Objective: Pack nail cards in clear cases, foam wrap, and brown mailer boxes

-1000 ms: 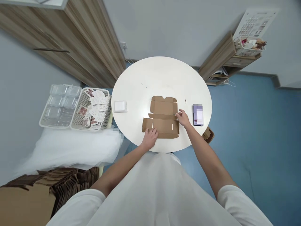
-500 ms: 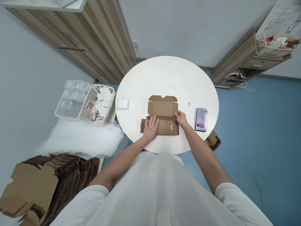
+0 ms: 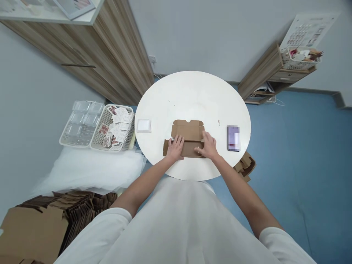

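A partly folded brown cardboard box (image 3: 189,131) lies on the white round table (image 3: 192,91), its lid panel with small flaps spread out on the far side. My left hand (image 3: 175,148) rests with outstretched fingers on the left of the near section. At the box's right end is my right hand (image 3: 209,146), thumb apart from the fingers, reaching over the near section and the side flap. Parts of the box's side walls are hidden beneath both hands.
A small white framed item (image 3: 144,125) is at the table's left, a phone (image 3: 233,138) at its right. Two white baskets (image 3: 123,146) hold cards and clear boxes beside white sheets (image 3: 96,168). Flat cardboard (image 3: 35,231) is stacked lower left; more cardboard (image 3: 245,165) sits below right.
My right hand has released its pinch on the box's right corner and spread over the right end. The left hand stays on the box. The camera view has shifted slightly.
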### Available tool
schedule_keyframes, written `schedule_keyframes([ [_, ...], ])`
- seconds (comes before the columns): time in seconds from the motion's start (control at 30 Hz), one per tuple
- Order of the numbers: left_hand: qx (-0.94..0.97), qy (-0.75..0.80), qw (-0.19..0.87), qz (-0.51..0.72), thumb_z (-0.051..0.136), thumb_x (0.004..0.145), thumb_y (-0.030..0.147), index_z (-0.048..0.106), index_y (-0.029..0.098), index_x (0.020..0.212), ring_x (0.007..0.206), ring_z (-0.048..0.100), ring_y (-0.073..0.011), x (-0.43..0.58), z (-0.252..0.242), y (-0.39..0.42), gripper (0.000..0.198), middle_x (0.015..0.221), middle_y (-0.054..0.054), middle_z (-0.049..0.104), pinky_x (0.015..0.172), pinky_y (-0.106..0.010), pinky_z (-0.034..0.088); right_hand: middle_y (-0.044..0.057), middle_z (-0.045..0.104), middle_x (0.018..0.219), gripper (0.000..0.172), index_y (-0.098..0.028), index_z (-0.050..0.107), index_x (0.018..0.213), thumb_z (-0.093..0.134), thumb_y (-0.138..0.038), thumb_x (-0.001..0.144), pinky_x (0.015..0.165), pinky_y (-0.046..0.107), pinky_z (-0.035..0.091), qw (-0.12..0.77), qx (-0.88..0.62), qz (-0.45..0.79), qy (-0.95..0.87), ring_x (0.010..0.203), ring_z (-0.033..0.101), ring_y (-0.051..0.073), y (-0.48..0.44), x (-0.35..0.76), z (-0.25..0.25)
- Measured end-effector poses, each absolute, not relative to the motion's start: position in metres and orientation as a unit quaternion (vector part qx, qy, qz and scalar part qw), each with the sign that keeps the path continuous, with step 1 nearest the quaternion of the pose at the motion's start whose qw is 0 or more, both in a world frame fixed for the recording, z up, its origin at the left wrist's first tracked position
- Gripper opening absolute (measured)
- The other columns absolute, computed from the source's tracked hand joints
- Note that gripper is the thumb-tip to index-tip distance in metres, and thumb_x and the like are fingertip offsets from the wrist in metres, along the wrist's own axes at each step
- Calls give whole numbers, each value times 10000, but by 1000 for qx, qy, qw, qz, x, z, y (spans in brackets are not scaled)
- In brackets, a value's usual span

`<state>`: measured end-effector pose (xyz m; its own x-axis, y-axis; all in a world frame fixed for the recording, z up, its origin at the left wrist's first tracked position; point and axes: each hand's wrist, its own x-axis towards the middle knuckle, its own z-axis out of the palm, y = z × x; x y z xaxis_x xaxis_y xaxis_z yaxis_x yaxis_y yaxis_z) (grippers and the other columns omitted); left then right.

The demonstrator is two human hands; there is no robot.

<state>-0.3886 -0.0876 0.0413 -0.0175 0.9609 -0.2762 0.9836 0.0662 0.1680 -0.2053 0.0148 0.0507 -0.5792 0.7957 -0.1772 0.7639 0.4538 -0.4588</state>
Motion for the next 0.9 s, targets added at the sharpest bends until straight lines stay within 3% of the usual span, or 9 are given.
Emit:
schedule_keyframes([
  [0.07,686,711,151,-34,737,499,408,176,129,1373,1324,-1,-342,-387,42,-89,1076,1422,-167,201,1031,-541,69,122,107,1455,1018,-180,50,1388,609,-517,607,1027,502,65,-32,-356,213,-909,1329,53,301,-2,-207,53],
  [0.17,691,708,144,-28,730,505,412,202,142,1368,1324,17,-342,-385,45,-90,1047,1421,-167,208,1032,-528,70,120,45,1463,1138,-178,-5,1386,690,-473,534,1029,499,-4,-100,-318,169,-927,1334,-27,301,-19,-212,47],
  [0.33,649,744,156,-1,729,458,507,173,153,1372,1316,-17,-371,-396,46,-115,1127,1433,-192,138,1016,-543,89,133,43,1459,1142,-189,-61,1379,688,-411,546,1009,535,40,-137,-349,162,-913,1333,-14,301,-24,-221,35],
  [0.43,526,834,162,43,677,544,526,102,121,1373,1309,47,-388,-414,36,-152,1088,1422,-239,111,970,-562,188,131,51,1458,1136,-191,-65,1379,688,-390,552,1009,527,68,-132,-349,171,-912,1333,-20,289,-24,-223,32],
  [0.53,460,858,198,115,633,645,396,98,124,1363,1240,299,-342,-432,22,-182,936,1356,-225,291,928,-489,319,127,54,1458,1111,-207,-59,1379,677,-408,571,1006,517,94,-120,-350,181,-911,1331,-28,284,-25,-223,30],
  [0.6,471,837,220,167,595,683,310,176,137,1345,1187,385,-298,-438,15,-188,802,1283,-178,412,938,-445,341,122,50,1459,1107,-215,-66,1377,672,-416,576,1004,512,102,-119,-356,183,-909,1331,-30,280,-26,-224,29],
  [0.73,456,812,254,260,512,727,204,322,151,1274,1103,480,-232,-437,12,-174,581,1193,-119,516,907,-375,400,108,42,1461,1126,-217,-93,1373,675,-391,568,1007,501,98,-124,-361,184,-906,1332,-20,269,-28,-227,30],
  [0.9,388,829,284,286,516,734,222,404,175,1216,961,570,-213,-430,18,-157,497,1060,-84,605,794,-342,466,114,43,1460,1125,-222,-88,1373,678,-376,564,1003,491,112,-121,-362,191,-904,1330,-25,270,-33,-230,31],
])
